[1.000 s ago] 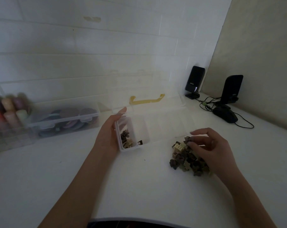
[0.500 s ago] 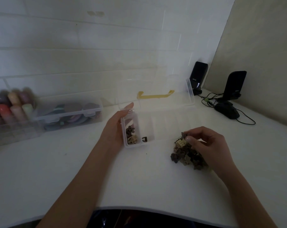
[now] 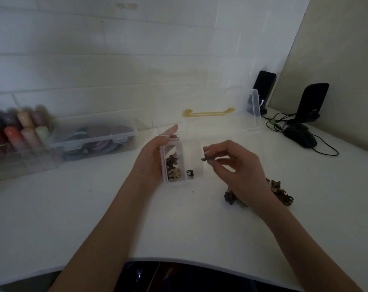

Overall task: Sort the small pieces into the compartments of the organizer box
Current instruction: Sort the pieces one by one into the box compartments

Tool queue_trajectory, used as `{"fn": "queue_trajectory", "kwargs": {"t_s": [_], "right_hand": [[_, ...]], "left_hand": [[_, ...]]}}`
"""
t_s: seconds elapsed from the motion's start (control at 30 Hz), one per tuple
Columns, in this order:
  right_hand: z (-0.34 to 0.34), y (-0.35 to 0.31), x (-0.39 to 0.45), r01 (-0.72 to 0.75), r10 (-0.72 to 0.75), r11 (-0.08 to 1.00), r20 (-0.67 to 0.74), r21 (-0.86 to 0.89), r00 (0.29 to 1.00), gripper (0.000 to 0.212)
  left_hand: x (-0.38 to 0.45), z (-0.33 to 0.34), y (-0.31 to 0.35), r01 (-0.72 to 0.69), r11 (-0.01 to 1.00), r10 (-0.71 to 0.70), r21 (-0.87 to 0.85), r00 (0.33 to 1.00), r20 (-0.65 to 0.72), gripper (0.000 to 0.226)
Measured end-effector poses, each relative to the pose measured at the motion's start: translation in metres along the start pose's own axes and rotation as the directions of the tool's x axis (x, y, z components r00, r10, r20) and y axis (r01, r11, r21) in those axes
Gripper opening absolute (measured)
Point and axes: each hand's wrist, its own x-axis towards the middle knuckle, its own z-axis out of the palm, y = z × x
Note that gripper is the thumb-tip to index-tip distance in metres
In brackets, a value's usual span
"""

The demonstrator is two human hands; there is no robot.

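Note:
A clear plastic organizer box (image 3: 200, 142) with a yellow handle (image 3: 208, 114) stands open on the white table. My left hand (image 3: 155, 157) grips its left end wall. Dark and tan small pieces (image 3: 173, 167) lie in the leftmost compartment, and one dark piece (image 3: 190, 173) lies in the second. My right hand (image 3: 233, 165) hovers over the box, pinching a small dark piece (image 3: 204, 159) between thumb and fingers. A pile of loose brown pieces (image 3: 280, 191) sits on the table, partly hidden behind my right wrist.
A closed clear box of round coloured discs (image 3: 94, 142) and a clear case of coloured rolls (image 3: 16, 135) stand at the left by the wall. Two black speakers (image 3: 311, 102), a black mouse (image 3: 300, 135) and cables occupy the right corner. The table's curved front edge (image 3: 178, 261) is near me.
My right hand lifted off the pile with one dark piece and moved left to the box. My left hand stayed on the box's end.

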Motion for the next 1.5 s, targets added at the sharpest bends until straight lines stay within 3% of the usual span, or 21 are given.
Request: {"fn": "queue_trajectory", "kwargs": {"t_s": [0.13, 0.27, 0.37, 0.57, 0.8, 0.93, 1.13, 1.23, 1.33, 1.5], "right_hand": [[0.005, -0.003, 0.007, 0.026, -0.027, 0.999, -0.026, -0.042, 0.999, 0.015], [0.014, -0.014, 0.016, 0.137, -0.142, 0.952, 0.001, -0.274, 0.99, 0.013], [0.001, -0.012, 0.019, 0.129, -0.163, 0.919, -0.061, -0.374, 0.985, 0.011], [-0.022, 0.014, -0.002, 0.078, -0.13, 0.905, -0.098, -0.418, 0.987, 0.016], [-0.008, 0.028, -0.008, -0.004, -0.039, 0.943, -0.123, -0.333, 0.992, 0.007], [-0.006, 0.031, -0.009, 0.087, -0.134, 0.882, -0.07, -0.464, 0.988, 0.02], [-0.043, 0.017, -0.02, -0.016, -0.064, 0.896, -0.165, -0.444, 0.984, 0.026], [-0.059, 0.014, -0.036, -0.033, -0.005, 0.882, -0.079, -0.47, 0.997, 0.023], [-0.061, 0.017, -0.048, 0.061, -0.031, 0.823, 0.063, -0.565, 0.998, 0.015], [-0.048, 0.029, -0.057, 0.144, -0.005, 0.689, 0.194, -0.71, 0.981, 0.038]], "left_hand": [[0.0, -0.001, 0.0, -0.005, 1.0, 0.005, -0.005, 1.0, -0.003, 0.027], [0.001, -0.003, 0.0, -0.048, 0.999, 0.048, 0.013, 0.999, -0.001, 0.025], [0.001, -0.005, 0.0, -0.003, 1.0, 0.003, -0.021, 1.0, 0.016, 0.027], [0.006, -0.005, -0.001, -0.015, 0.999, 0.016, -0.033, 1.0, 0.014, 0.027], [0.005, -0.006, -0.002, -0.029, 0.999, 0.03, -0.023, 0.999, 0.022, 0.029], [0.003, -0.002, -0.001, -0.029, 0.998, 0.029, -0.05, 1.0, -0.001, 0.031], [0.006, -0.003, -0.001, -0.013, 0.999, 0.014, -0.047, 1.0, 0.004, 0.03], [0.007, -0.004, -0.002, -0.011, 0.999, 0.011, -0.047, 1.0, -0.005, 0.027], [0.007, -0.003, -0.002, -0.014, 0.997, 0.012, -0.079, 1.0, -0.022, 0.029], [0.006, -0.003, -0.002, -0.004, 0.997, 0.002, -0.081, 1.0, -0.018, 0.031]]}}
